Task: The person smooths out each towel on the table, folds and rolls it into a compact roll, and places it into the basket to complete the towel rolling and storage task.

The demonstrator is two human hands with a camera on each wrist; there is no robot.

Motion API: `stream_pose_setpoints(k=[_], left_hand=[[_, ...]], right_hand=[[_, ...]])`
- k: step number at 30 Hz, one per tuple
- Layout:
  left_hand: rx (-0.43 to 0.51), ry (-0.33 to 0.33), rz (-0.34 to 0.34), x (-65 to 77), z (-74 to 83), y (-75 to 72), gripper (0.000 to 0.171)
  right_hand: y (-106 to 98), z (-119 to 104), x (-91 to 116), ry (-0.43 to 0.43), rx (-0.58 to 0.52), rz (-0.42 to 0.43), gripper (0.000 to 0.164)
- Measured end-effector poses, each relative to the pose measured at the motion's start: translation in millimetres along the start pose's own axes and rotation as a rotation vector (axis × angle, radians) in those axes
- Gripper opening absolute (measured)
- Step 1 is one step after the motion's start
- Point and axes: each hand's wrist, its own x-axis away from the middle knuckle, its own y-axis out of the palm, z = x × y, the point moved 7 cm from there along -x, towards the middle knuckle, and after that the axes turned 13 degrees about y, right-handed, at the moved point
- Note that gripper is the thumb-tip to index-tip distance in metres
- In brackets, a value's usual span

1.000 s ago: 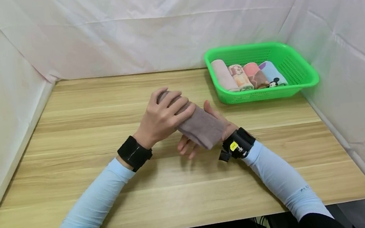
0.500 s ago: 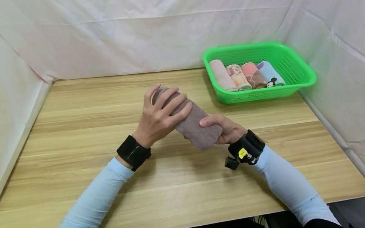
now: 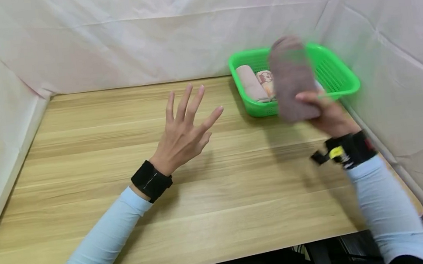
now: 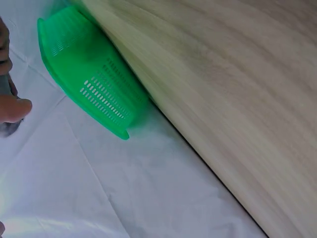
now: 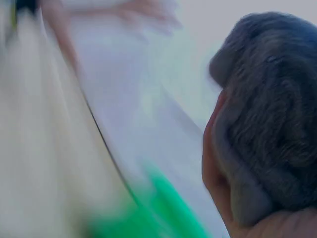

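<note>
My right hand (image 3: 330, 113) grips the lower end of a rolled grey-brown towel (image 3: 293, 78), thumb across its near face. In the head view the towel overlaps the green basket (image 3: 247, 96) and is blurred. The right wrist view shows the towel's coiled end (image 5: 270, 109) close up, fingers wrapped along its side. My left hand (image 3: 183, 131) is held over the middle of the table with fingers spread and nothing in it. Inside the basket lie a pale pink rolled towel (image 3: 252, 84) and a patterned rolled towel (image 3: 266, 82); the other rolls there are mostly hidden behind the held towel.
The wooden table (image 3: 116, 130) has white cloth walls (image 3: 138, 48) at its back and sides. The basket stands at the back right, close to the rear and right cloth. Its slotted wall (image 4: 104, 94) shows in the left wrist view.
My left hand has let go of the grey-brown towel and spread its fingers. My right hand has carried the towel right and away from me, up to the basket, turning it more upright.
</note>
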Motion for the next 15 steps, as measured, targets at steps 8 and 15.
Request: stream_pose_setpoints(k=[8, 15], left_hand=[[0.037, -0.014, -0.080, 6.1, 3.6, 5.4, 0.078], [0.061, -0.022, -0.097, 10.2, 7.7, 8.6, 0.078]], right_hand=[[-157.2, -96.0, -8.8, 0.194, 1.260, 0.741, 0.103], [-210.6, -64.3, -39.3, 0.474, 1.618, 0.761, 0.108]])
